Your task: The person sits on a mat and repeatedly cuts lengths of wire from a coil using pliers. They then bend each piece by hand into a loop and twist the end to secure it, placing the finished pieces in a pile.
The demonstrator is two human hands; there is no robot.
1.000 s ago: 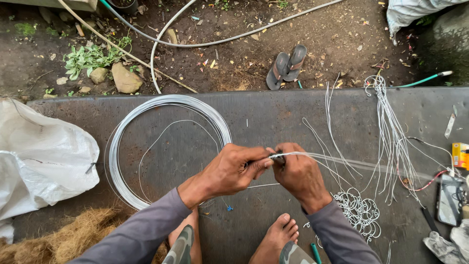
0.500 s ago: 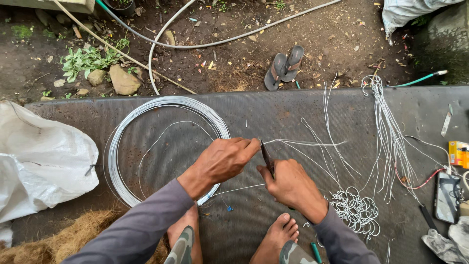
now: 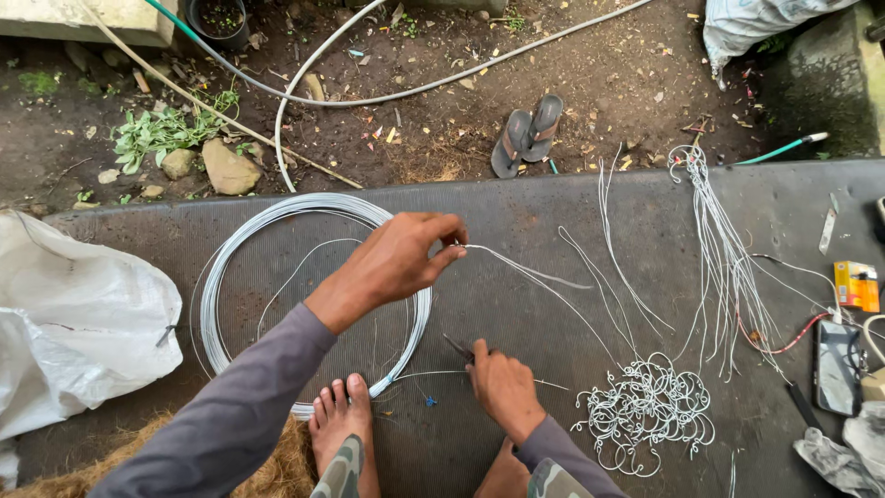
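Observation:
My left hand point(image 3: 401, 258) is raised over the dark mat point(image 3: 516, 221) and pinches the end of a thin silver wire strand point(image 3: 539, 277) that runs off to the right. My right hand point(image 3: 502, 383) rests low on the mat, closed around a dark hand tool point(image 3: 458, 348) whose tip points up and left. A large coil of silver wire point(image 3: 221, 286) lies on the mat to the left, under my left forearm. A heap of bent wire hooks point(image 3: 645, 410) sits to the right of my right hand.
Long cut wires point(image 3: 728, 258) fan out at the right. A white sack point(image 3: 74, 323) lies at the left, a phone point(image 3: 837, 364) and a small orange box point(image 3: 857, 284) at the right edge. Sandals point(image 3: 527, 131) and hoses lie on the dirt beyond. My bare foot point(image 3: 341, 429) is below.
My hands have parted: the left hand rose and moved right with the wire end, while the right hand dropped towards me with the tool.

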